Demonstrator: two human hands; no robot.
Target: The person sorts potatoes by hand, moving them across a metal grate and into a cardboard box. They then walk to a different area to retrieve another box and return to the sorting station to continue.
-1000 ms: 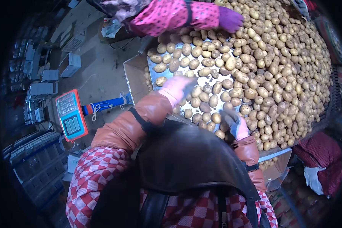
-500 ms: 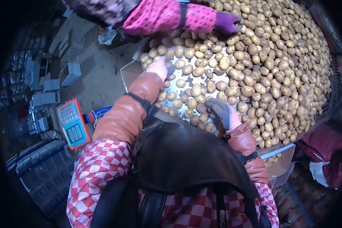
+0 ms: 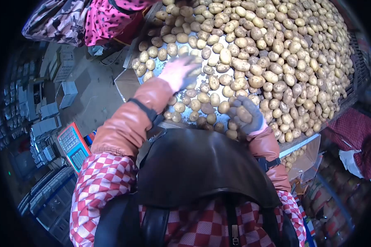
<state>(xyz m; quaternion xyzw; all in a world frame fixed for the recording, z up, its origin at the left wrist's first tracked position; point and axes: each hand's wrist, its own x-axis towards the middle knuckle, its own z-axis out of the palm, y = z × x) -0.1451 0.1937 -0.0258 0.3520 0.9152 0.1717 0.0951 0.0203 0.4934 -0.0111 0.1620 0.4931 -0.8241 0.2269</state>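
Many potatoes (image 3: 272, 76) cover a sorting table, thinner over its bare metal surface (image 3: 157, 68) on the left. My left hand (image 3: 180, 73), partly gloved and blurred by motion, reaches over the thin layer with its fingers stretched out, just above or touching the potatoes there. Near the front edge, my right hand (image 3: 252, 120) in a grey glove is turned palm up. Its fingers curl around a brownish potato (image 3: 243, 115). Several loose potatoes lie between my two hands.
Another person's pink spotted sleeve (image 3: 108, 20) is at the upper left. An orange-and-blue scale (image 3: 75, 147) stands left of me, with stacked grey crates (image 3: 55, 197) below it. A box with potatoes (image 3: 297, 158) sits under the table's right front edge.
My left hand has swept across the potatoes with its fingers spreading. My right hand has turned palm up with a potato in it. The other person's purple glove has left the view.
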